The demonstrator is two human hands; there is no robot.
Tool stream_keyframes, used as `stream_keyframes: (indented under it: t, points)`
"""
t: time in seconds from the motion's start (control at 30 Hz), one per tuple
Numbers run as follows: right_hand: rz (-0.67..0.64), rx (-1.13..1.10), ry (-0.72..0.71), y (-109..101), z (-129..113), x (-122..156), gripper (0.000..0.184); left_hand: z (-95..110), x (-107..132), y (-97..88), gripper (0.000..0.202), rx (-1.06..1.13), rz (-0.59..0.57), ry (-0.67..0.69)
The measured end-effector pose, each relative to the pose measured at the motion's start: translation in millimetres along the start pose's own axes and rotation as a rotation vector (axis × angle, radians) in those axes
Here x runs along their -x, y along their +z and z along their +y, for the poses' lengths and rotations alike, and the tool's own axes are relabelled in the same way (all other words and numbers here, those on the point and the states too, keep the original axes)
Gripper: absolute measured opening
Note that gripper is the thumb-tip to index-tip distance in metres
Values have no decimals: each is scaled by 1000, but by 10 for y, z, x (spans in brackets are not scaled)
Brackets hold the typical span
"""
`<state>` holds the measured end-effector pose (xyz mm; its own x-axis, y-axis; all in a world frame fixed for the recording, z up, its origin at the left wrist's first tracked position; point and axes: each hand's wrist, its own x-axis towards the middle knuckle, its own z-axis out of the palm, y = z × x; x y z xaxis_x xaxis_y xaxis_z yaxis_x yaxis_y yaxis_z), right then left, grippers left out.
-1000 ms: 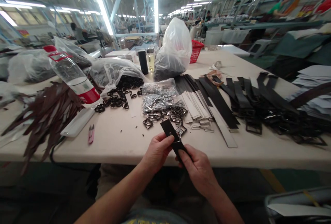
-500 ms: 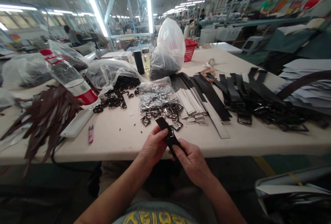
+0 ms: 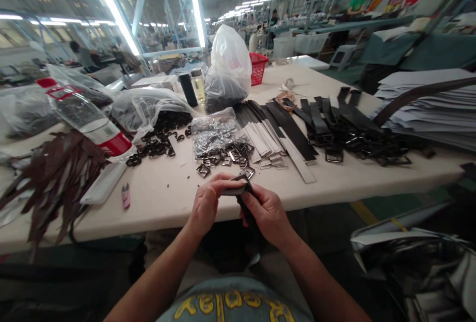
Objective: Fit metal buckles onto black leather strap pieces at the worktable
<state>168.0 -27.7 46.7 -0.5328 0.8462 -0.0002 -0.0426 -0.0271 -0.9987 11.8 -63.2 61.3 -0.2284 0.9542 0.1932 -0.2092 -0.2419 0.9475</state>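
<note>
Between my hands, above the table's front edge, is a black belt strap with a metal buckle at its upper end. My left hand is closed on the strap's short end beside the buckle, fingers pointing right. Just below the buckle, my right hand grips the strap, thumb on top; its lower fingers are partly hidden. Loose buckles lie just beyond the hands, next to a clear bag of buckles. Black belt straps with pale undersides are laid out behind them.
Finished-looking black belts are heaped at right, beside stacked white sheets. Black loops, pink thread snips, a large plastic bottle and brown strips occupy the left. A red basket stands behind.
The strap's upper end has folded over at the buckle, toward the left. My left hand has turned and shifted left, its fingers now across that end. The head view has swung slightly right.
</note>
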Motion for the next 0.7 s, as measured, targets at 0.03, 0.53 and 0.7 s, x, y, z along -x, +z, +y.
stream_keyframes:
  t: [0.03,0.53,0.7]
  points:
    - [-22,50,-23,-18,-46,5,39,28,1,-14,49,-21,-15,15]
    - [-288,655,-72,-206,-285,118,35,56,258,-255,21,-343,107,98]
    - [-269,1108,-87,-271,-509,163,26,13,257,-469,21,-558,-161,162]
